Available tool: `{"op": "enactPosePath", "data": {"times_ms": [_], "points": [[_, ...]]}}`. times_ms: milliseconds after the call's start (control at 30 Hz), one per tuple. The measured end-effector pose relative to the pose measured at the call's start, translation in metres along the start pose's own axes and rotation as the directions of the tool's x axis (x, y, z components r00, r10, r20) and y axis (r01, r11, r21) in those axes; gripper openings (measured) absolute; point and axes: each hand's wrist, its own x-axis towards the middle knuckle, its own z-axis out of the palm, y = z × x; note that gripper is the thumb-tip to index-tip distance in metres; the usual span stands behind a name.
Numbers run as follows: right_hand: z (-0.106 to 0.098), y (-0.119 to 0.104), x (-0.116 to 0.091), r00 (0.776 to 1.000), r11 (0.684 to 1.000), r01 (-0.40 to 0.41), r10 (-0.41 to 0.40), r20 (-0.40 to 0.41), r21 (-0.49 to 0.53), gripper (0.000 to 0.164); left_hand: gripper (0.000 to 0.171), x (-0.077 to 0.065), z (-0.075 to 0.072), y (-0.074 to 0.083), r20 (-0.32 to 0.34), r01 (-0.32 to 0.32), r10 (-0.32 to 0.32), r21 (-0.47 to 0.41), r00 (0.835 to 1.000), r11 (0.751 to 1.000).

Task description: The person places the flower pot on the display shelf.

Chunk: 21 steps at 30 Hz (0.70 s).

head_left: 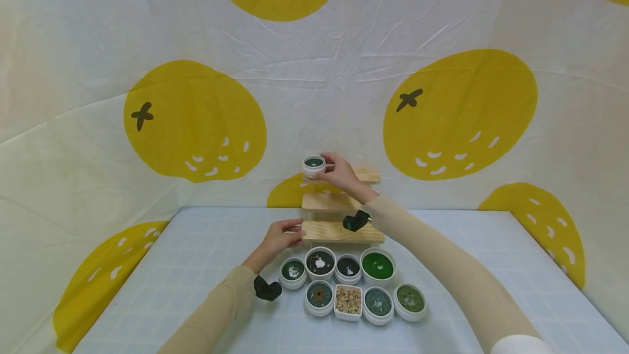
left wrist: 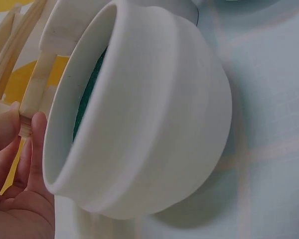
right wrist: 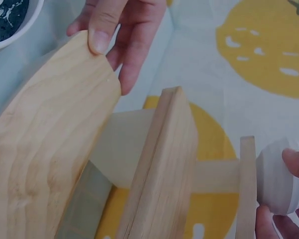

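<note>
My right hand (head_left: 340,172) grips a small white round pot (head_left: 314,172) with dark green contents, at the left end of the top tier of a wooden three-tier stand (head_left: 324,231). In the right wrist view, the pot's (right wrist: 275,174) base is right at the top board, with fingertips around its side. My left hand (head_left: 279,240) pinches the left end of the lowest board, thumb on top and fingers along the edge. A large white pot (left wrist: 149,114) fills the left wrist view in front of that hand.
Several white pots stand before the stand, among them a bright green one (head_left: 378,264), a dark one (head_left: 320,262) and one with a mossy green top (head_left: 410,299). A square dish (head_left: 348,300) holds tan bits. Behind the table (head_left: 157,277) hangs a fruit-print cloth (head_left: 324,102).
</note>
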Motion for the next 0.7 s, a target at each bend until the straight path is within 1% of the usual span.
{"op": "enactPosePath", "data": {"times_ms": [133, 233, 367, 533, 700], "points": [[0.000, 0.000, -0.003, 1.000, 1.000, -0.008, 0.008, -0.013, 0.005, 0.073, 0.041, 0.000, 0.001, 0.000, -0.004, -0.006, 0.006, -0.015, 1.000, 1.000], [-0.001, 0.000, -0.006, 0.999, 1.000, -0.014, 0.015, -0.032, 0.018, 0.073, 0.041, -0.001, 0.002, 0.000, -0.010, -0.008, 0.008, -0.010, 1.000, 1.000], [-0.002, -0.001, -0.010, 0.998, 1.000, -0.016, 0.017, -0.056, 0.008, 0.073, 0.041, -0.002, 0.003, 0.000, -0.013, -0.009, 0.009, -0.001, 1.000, 1.000], [-0.005, -0.005, -0.018, 0.998, 0.999, 0.014, -0.016, -0.059, -0.036, 0.073, 0.042, -0.004, 0.003, 0.002, -0.011, -0.014, 0.014, 0.005, 1.000, 1.000], [-0.007, -0.007, -0.028, 0.997, 0.998, 0.041, -0.044, -0.063, -0.038, 0.071, 0.042, -0.004, 0.001, 0.000, -0.009, -0.023, 0.023, 0.007, 1.000, 1.000]]}}
